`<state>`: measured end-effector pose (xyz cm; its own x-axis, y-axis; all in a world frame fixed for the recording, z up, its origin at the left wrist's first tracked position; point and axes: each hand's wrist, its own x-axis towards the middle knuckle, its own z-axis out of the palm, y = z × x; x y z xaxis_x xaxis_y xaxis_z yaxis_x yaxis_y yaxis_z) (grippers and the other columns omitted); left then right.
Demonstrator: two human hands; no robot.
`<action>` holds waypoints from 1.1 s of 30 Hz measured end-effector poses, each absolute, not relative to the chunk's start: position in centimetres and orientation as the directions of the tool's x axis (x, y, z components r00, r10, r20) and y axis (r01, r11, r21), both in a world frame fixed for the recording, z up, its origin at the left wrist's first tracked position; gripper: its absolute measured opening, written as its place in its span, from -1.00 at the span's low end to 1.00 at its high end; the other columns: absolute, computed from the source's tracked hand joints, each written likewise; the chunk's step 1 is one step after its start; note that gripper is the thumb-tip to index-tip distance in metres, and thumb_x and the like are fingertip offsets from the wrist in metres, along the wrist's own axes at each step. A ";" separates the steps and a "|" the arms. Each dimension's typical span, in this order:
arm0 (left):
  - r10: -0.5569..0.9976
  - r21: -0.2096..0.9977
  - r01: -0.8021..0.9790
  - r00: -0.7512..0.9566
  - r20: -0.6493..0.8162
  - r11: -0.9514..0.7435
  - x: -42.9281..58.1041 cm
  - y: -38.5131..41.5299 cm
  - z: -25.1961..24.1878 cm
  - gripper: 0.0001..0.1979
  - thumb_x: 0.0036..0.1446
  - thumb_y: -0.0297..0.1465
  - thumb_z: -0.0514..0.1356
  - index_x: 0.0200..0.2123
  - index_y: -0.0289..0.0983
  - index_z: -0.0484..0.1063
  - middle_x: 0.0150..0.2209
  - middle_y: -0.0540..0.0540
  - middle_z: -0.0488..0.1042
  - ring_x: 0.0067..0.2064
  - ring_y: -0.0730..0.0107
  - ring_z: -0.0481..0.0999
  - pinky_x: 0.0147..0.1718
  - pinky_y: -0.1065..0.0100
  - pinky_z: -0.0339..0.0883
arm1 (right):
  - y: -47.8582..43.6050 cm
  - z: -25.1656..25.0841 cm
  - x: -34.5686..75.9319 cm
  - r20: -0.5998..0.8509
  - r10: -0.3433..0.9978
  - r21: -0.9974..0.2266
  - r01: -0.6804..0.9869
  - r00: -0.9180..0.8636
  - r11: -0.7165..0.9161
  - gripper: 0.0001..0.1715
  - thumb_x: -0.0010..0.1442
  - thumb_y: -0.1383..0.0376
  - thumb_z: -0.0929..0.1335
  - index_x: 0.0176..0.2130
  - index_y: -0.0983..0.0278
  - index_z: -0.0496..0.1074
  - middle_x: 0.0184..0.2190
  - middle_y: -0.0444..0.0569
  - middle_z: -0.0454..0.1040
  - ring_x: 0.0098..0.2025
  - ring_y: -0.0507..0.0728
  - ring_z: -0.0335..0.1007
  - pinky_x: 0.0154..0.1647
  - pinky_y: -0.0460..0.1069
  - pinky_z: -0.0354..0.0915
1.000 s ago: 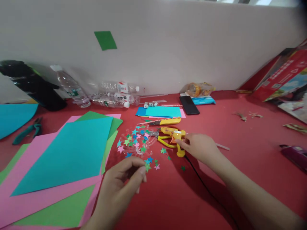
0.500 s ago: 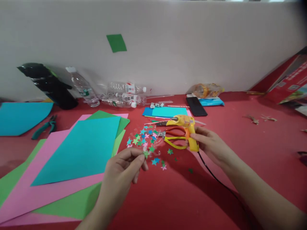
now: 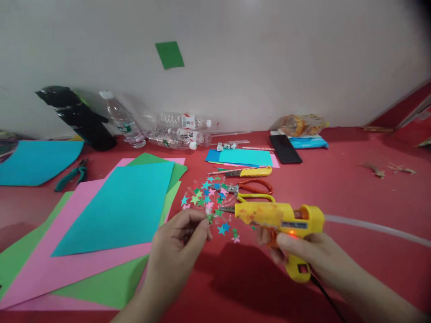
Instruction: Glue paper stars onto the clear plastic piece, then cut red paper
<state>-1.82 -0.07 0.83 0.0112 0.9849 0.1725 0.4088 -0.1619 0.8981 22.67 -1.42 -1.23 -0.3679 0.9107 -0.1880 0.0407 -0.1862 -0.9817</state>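
Observation:
My right hand (image 3: pixel 303 251) grips a yellow hot glue gun (image 3: pixel 269 214) by its handle, with a red light glowing on its side and a clear glue stick (image 3: pixel 377 229) trailing from its back. The nozzle points left. Just left of the nozzle, my left hand (image 3: pixel 183 251) pinches a small green paper star (image 3: pixel 210 218) between thumb and fingertips. Behind my left fingertips lies a pile of blue, pink and green paper stars (image 3: pixel 206 190) on clear plastic. A few loose stars (image 3: pixel 223 229) lie nearer to me. Whether nozzle and star touch, I cannot tell.
Coloured paper sheets (image 3: pixel 124 211) cover the left. Teal pliers (image 3: pixel 72 174), a black bottle (image 3: pixel 79 119) and clear plastic bottles (image 3: pixel 182 132) stand or lie beyond. Red-and-yellow-handled pliers (image 3: pixel 256 186), a utility knife (image 3: pixel 256 172) and a phone (image 3: pixel 285 149) lie behind the glue gun.
My right hand has lifted the glue gun off the pliers and brought it nearer, turning its nozzle toward my left hand. My left hand still holds the star in nearly the same place.

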 end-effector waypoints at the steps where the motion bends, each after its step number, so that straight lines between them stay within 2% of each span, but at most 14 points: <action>1: 0.985 0.897 0.414 0.010 0.170 -0.159 -1.8 -0.1 0.9 -0.82 0.12 -0.41 0.14 -0.53 -0.22 0.41 -0.60 0.08 0.45 -0.66 0.60 0.24 -0.70 0.53 0.12 | -1.7 -1.3 22.7 -0.177 0.918 -0.984 0.078 -0.354 -0.160 -0.54 0.15 -0.10 0.34 -0.25 0.19 0.54 -0.38 0.01 0.49 -0.38 0.11 0.35 -0.34 0.00 0.32; 3: 0.987 0.893 0.423 0.014 0.162 -0.153 -1.7 -0.1 1.1 -0.83 0.11 -0.42 0.14 -0.53 -0.23 0.41 -0.60 0.08 0.45 -0.65 0.60 0.25 -0.69 0.53 0.13 | -2.2 -1.4 22.7 -0.203 0.922 -0.975 0.156 -0.330 -0.159 -0.50 0.13 -0.15 0.33 -0.20 0.16 0.54 -0.37 -0.01 0.47 -0.41 0.11 0.32 -0.42 0.00 0.31; 5: 0.987 0.891 0.427 0.018 0.162 -0.154 -1.6 -0.2 1.1 -0.82 0.11 -0.42 0.13 -0.53 -0.23 0.40 -0.61 0.08 0.44 -0.65 0.60 0.26 -0.69 0.54 0.13 | -2.5 -1.3 22.6 -0.259 0.910 -0.958 0.205 -0.323 -0.200 -0.47 0.12 -0.18 0.31 -0.20 0.16 0.52 -0.43 -0.06 0.41 -0.53 0.04 0.19 -0.55 -0.04 0.21; 7: 0.988 0.889 0.433 0.019 0.155 -0.148 -1.5 -0.2 1.1 -0.81 0.11 -0.41 0.13 -0.54 -0.24 0.40 -0.62 0.08 0.43 -0.64 0.60 0.26 -0.68 0.55 0.14 | -2.5 -1.1 22.4 -0.281 0.905 -0.949 0.232 -0.318 -0.213 -0.48 0.13 -0.17 0.30 -0.25 0.19 0.51 -0.47 -0.11 0.34 -0.56 0.00 0.09 -0.59 -0.08 0.16; 10: 0.990 0.889 0.438 0.017 0.139 -0.132 -1.4 -0.2 1.1 -0.81 0.11 -0.40 0.13 -0.53 -0.25 0.41 -0.61 0.07 0.44 -0.63 0.59 0.27 -0.67 0.55 0.15 | -2.3 -0.4 21.9 -0.204 0.918 -0.962 0.245 -0.339 -0.123 -0.56 0.17 -0.09 0.32 -0.34 0.22 0.48 -0.49 -0.12 0.34 -0.51 0.01 0.16 -0.52 -0.09 0.21; 13: 0.990 0.888 0.440 0.015 0.141 -0.133 -1.4 -0.3 1.1 -0.82 0.10 -0.40 0.13 -0.53 -0.25 0.41 -0.61 0.07 0.43 -0.64 0.60 0.26 -0.68 0.55 0.14 | -2.1 0.3 21.6 -0.140 0.926 -0.973 0.221 -0.350 -0.064 -0.63 0.18 -0.02 0.33 -0.36 0.21 0.47 -0.48 -0.13 0.35 -0.52 0.00 0.16 -0.53 -0.11 0.20; 17: 0.988 0.883 0.446 0.012 0.157 -0.145 -1.3 -0.4 1.2 -0.81 0.09 -0.41 0.12 -0.54 -0.26 0.41 -0.62 0.07 0.41 -0.65 0.60 0.24 -0.69 0.54 0.11 | -2.2 0.5 21.4 -0.124 0.930 -0.975 0.215 -0.347 -0.050 -0.68 0.19 0.02 0.34 -0.36 0.21 0.46 -0.52 -0.16 0.33 -0.55 -0.02 0.12 -0.60 -0.14 0.14; 23: 0.985 0.877 0.451 0.020 0.173 -0.164 -1.2 -0.3 1.1 -0.82 0.09 -0.42 0.11 -0.54 -0.26 0.40 -0.62 0.07 0.41 -0.66 0.61 0.23 -0.70 0.54 0.11 | -2.1 0.0 21.3 -0.081 0.939 -0.974 0.226 -0.336 -0.003 -0.71 0.20 0.06 0.34 -0.36 0.20 0.51 -0.63 -0.19 0.27 -0.57 0.00 0.18 -0.55 -0.12 0.22; 27: 0.983 0.869 0.463 0.024 0.184 -0.174 -1.3 -0.3 1.0 -0.82 0.09 -0.43 0.11 -0.54 -0.26 0.41 -0.62 0.08 0.41 -0.66 0.61 0.24 -0.70 0.55 0.11 | -2.1 -0.3 21.3 -0.073 0.941 -0.975 0.223 -0.330 0.002 -0.72 0.21 0.07 0.35 -0.30 0.19 0.54 -0.67 -0.20 0.23 -0.56 0.02 0.21 -0.56 -0.12 0.23; 31: 0.982 0.873 0.454 0.026 0.189 -0.180 -1.3 -0.4 1.0 -0.81 0.09 -0.44 0.11 -0.54 -0.25 0.41 -0.63 0.08 0.41 -0.66 0.61 0.25 -0.69 0.55 0.12 | -2.2 -0.4 21.4 -0.063 0.938 -0.976 0.217 -0.340 0.013 -0.69 0.23 0.06 0.34 -0.17 0.16 0.56 -0.64 -0.17 0.30 -0.51 0.05 0.29 -0.45 -0.09 0.32; 33: 0.982 0.872 0.456 0.022 0.190 -0.179 -1.2 -0.5 1.1 -0.81 0.09 -0.44 0.11 -0.55 -0.25 0.40 -0.63 0.08 0.41 -0.66 0.61 0.24 -0.69 0.55 0.12 | -2.2 -0.4 21.4 -0.070 0.935 -0.976 0.216 -0.348 0.007 -0.65 0.23 0.04 0.34 -0.11 0.15 0.56 -0.64 -0.17 0.31 -0.55 0.04 0.25 -0.47 -0.10 0.32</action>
<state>-1.23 -0.46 1.06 0.0221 0.9816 0.1898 0.4561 -0.1789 0.8717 21.37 -2.19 -0.35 -0.3478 0.9350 -0.0699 0.2159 0.0073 -0.9764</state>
